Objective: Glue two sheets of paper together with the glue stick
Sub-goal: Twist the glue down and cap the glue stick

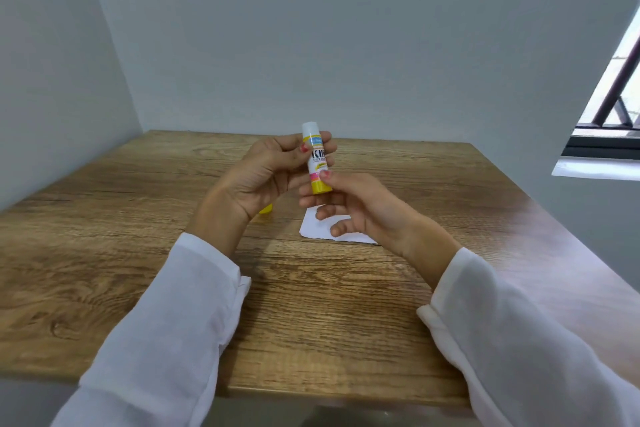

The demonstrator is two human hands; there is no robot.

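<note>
With the yellow cap [266, 208] off and lying on the table [138, 218], left hand [266, 170] grips the glue stick [317, 159] upright, likely steadying it. Right hand [349, 204] pinches its yellow base, probably to twist. White tip exposed, label bright. Paper [313, 229] lies beneath.
</note>
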